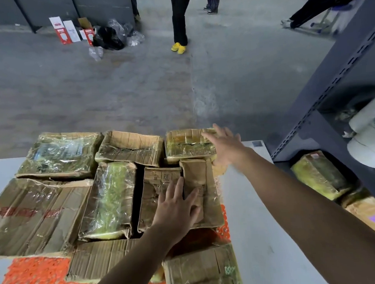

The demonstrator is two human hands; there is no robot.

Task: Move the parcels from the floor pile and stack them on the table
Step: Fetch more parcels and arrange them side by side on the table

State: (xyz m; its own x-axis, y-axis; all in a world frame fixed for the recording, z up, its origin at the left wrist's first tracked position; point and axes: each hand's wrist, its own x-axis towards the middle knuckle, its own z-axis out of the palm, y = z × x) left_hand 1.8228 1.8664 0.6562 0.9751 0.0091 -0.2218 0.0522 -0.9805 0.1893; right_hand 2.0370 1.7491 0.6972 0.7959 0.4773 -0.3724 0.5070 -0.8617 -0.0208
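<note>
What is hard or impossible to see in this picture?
Head view:
- Red print on the big left parcel: too blurred to read.
- Right hand: motion-blurred; whether it touches the far parcel is unclear.
- Left hand covers part of a small parcel.
- Nearest parcel: cut off by the bottom edge.
- People beyond the table: top edge leaves only legs.

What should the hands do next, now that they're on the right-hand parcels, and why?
Probably lift both hands away and turn for another parcel. The left hand lies flat on the small brown parcel, and the right hand, fingers straight, reaches the tape-wrapped parcel behind it. Neither hand grips anything, and both parcels already sit with the others on the table.
</note>
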